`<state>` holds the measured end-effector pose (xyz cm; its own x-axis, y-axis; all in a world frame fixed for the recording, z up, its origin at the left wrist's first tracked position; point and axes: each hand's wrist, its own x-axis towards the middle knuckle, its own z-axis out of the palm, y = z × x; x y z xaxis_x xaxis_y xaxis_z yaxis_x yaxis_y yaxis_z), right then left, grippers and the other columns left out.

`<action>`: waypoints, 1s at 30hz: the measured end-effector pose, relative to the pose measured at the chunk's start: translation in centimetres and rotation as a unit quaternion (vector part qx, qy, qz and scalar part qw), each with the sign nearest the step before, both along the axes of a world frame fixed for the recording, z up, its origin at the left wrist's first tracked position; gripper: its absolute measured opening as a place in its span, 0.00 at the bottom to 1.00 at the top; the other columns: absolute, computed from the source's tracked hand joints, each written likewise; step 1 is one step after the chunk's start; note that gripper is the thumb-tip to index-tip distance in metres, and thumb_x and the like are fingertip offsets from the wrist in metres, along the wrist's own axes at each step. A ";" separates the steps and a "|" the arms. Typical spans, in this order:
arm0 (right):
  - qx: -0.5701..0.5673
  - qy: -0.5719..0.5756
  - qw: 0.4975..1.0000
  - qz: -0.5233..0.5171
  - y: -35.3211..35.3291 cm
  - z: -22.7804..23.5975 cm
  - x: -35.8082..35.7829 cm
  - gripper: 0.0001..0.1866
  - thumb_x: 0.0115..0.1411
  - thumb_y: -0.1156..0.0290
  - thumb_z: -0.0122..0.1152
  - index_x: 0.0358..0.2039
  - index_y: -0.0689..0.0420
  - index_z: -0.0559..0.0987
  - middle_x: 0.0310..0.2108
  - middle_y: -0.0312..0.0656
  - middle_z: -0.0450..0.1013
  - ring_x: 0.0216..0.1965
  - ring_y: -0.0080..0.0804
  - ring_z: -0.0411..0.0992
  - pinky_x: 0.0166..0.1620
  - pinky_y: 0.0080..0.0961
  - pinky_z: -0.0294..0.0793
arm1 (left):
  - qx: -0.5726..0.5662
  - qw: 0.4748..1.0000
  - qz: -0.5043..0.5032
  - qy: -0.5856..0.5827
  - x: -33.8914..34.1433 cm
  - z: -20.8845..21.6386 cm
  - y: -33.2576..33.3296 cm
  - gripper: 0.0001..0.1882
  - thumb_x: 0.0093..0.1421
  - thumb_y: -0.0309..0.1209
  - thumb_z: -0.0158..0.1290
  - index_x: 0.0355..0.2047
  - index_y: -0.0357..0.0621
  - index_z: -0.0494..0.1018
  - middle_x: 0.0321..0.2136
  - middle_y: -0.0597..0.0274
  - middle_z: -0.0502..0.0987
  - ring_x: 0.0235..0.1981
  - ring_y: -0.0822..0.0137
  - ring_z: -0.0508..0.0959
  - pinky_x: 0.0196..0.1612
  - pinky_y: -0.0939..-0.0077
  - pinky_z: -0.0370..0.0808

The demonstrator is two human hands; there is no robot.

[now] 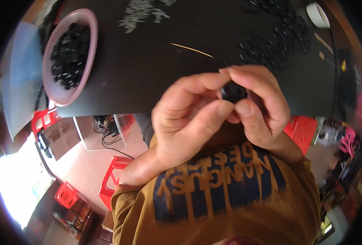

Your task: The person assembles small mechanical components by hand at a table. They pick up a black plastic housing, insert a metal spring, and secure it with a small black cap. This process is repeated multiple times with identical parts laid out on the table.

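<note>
Between the fingertips of both hands is a small rounded black part, held up in front of my chest near the table's front edge. My left hand pinches it from the left with thumb and fingers. From the right, my right hand closes on the same part, thumb below and fingers curled over the top. The fingers cover much of it, so its exact kind cannot be made out. Beyond my hands, many loose black parts lie on the dark table.
A pink basin full of black parts stands at the left. Small grey pieces are heaped at the far side. A thin yellowish stick lies mid-table, a white tape roll far right. Red stools stand on the floor.
</note>
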<state>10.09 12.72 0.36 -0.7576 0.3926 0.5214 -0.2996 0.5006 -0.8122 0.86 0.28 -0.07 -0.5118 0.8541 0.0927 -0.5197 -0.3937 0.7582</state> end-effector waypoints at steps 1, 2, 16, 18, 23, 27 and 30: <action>0.020 -0.007 1.000 -0.004 0.0 0.3 0.3 0.17 0.53 0.77 0.57 0.44 0.66 0.72 0.36 0.48 0.71 0.32 0.32 0.71 0.35 0.22 0.71 | -0.024 1.000 -0.005 0.003 0.0 0.4 -0.1 0.16 0.57 0.17 0.48 0.48 0.33 0.64 0.34 0.59 0.72 0.33 0.75 0.75 0.38 0.84 0.74; 0.034 -0.013 0.999 -0.005 -0.1 0.5 0.5 0.16 0.53 0.77 0.56 0.44 0.66 0.72 0.37 0.48 0.70 0.33 0.33 0.71 0.36 0.23 0.71 | -0.048 0.999 -0.009 0.004 0.1 0.8 -0.1 0.16 0.58 0.18 0.48 0.47 0.33 0.65 0.33 0.61 0.72 0.32 0.76 0.75 0.37 0.85 0.74; 0.127 -0.018 0.989 -0.072 0.5 -0.2 2.0 0.12 0.52 0.84 0.53 0.39 0.66 0.74 0.34 0.48 0.70 0.30 0.31 0.70 0.31 0.20 0.69 | -0.320 0.654 0.559 0.398 -12.6 1.8 -4.0 0.13 0.54 0.25 0.53 0.40 0.38 0.73 0.29 0.64 0.73 0.29 0.77 0.71 0.31 0.86 0.68; 0.138 -0.005 0.986 -0.091 0.7 -0.3 2.3 0.12 0.51 0.85 0.53 0.38 0.66 0.75 0.33 0.47 0.70 0.28 0.30 0.69 0.30 0.19 0.69 | -0.336 0.665 0.551 0.375 -13.8 1.7 -5.1 0.19 0.53 0.26 0.55 0.46 0.39 0.69 0.36 0.62 0.72 0.34 0.75 0.70 0.35 0.83 0.69; 0.153 0.018 0.980 -0.124 1.7 -1.2 4.2 0.12 0.49 0.86 0.55 0.37 0.67 0.75 0.30 0.45 0.70 0.26 0.29 0.68 0.27 0.19 0.68 | -0.271 0.670 0.515 0.462 -11.6 0.9 -3.4 0.18 0.51 0.23 0.54 0.44 0.35 0.69 0.42 0.58 0.71 0.42 0.67 0.71 0.44 0.77 0.68; 0.136 0.002 0.978 -0.157 1.9 -1.8 5.4 0.12 0.49 0.86 0.54 0.36 0.67 0.75 0.28 0.43 0.70 0.25 0.29 0.68 0.27 0.19 0.68 | -0.255 0.670 0.378 0.585 -8.0 0.6 -0.4 0.11 0.50 0.19 0.52 0.36 0.37 0.74 0.40 0.56 0.73 0.43 0.65 0.72 0.46 0.72 0.67; 0.146 0.004 0.977 -0.154 2.1 -2.0 5.4 0.12 0.49 0.86 0.54 0.36 0.67 0.75 0.27 0.41 0.70 0.25 0.28 0.68 0.27 0.19 0.67 | -0.233 0.687 0.205 0.657 -5.6 1.1 2.5 0.11 0.48 0.20 0.54 0.34 0.40 0.75 0.37 0.59 0.74 0.40 0.63 0.72 0.46 0.70 0.66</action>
<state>15.50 14.81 -1.67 -0.6223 0.4358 0.6502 -0.1034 0.7776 -0.6202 -4.77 2.75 1.06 -0.4549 0.7565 0.4698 0.8159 0.1426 0.5604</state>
